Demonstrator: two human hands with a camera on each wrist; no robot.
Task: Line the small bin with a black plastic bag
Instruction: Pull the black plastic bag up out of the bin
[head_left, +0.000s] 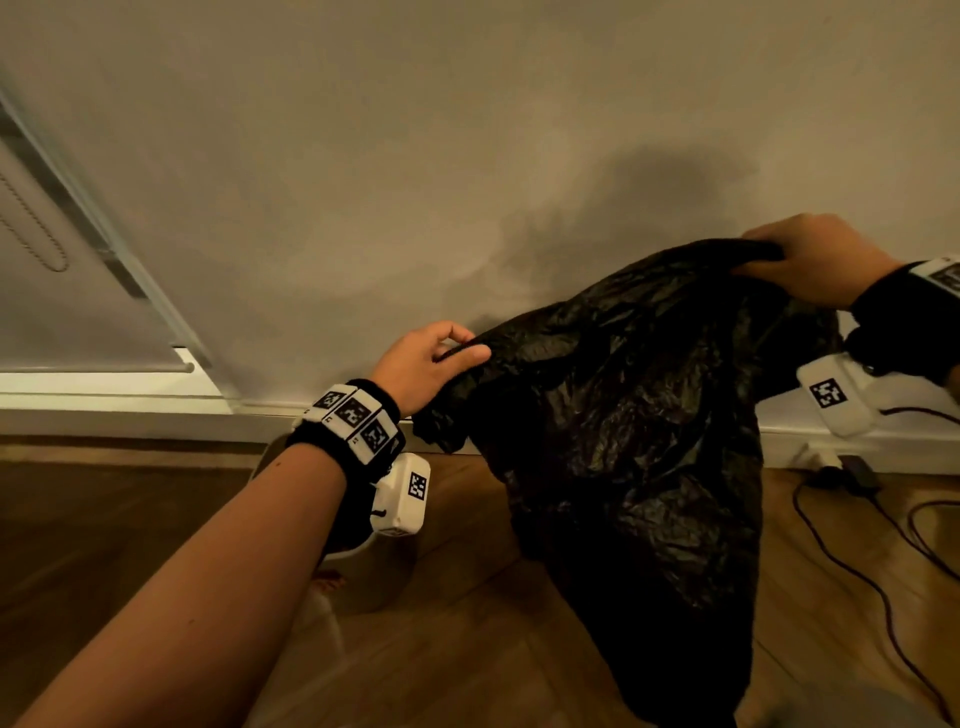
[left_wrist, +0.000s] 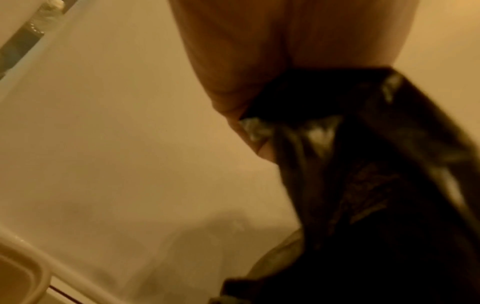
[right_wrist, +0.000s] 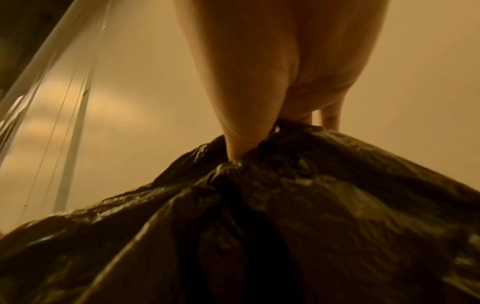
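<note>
Spreading the bag is your step now, so pull its top edge apart until the mouth gapes, then lower it over the bin, a pale shape only partly seen under your left wrist, below and left of the bag. Your left hand pinches the bag's left edge between thumb and curled fingers. Your right hand grips the bunched edge higher up, with the bag hanging above the floor.
</note>
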